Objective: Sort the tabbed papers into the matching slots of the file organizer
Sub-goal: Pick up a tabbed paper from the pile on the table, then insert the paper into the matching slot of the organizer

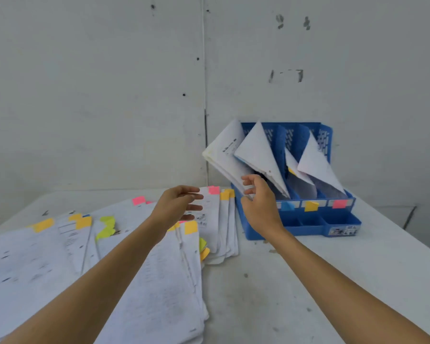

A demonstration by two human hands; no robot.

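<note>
Two hands: left hand [176, 204] slack over tabbed papers [159, 281]; right hand [258, 204], masking file organizer [308, 220] left front, perhaps pinched on sheets [224, 150].

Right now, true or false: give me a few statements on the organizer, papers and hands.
1. The organizer is red. False: it is blue.
2. Its slots hold papers. True.
3. The left hand grips a sheet. False: its fingers are straight and hold nothing.
4. Loose papers lie left of the organizer. True.
5. The right hand is at the leftmost slot. True.
</note>
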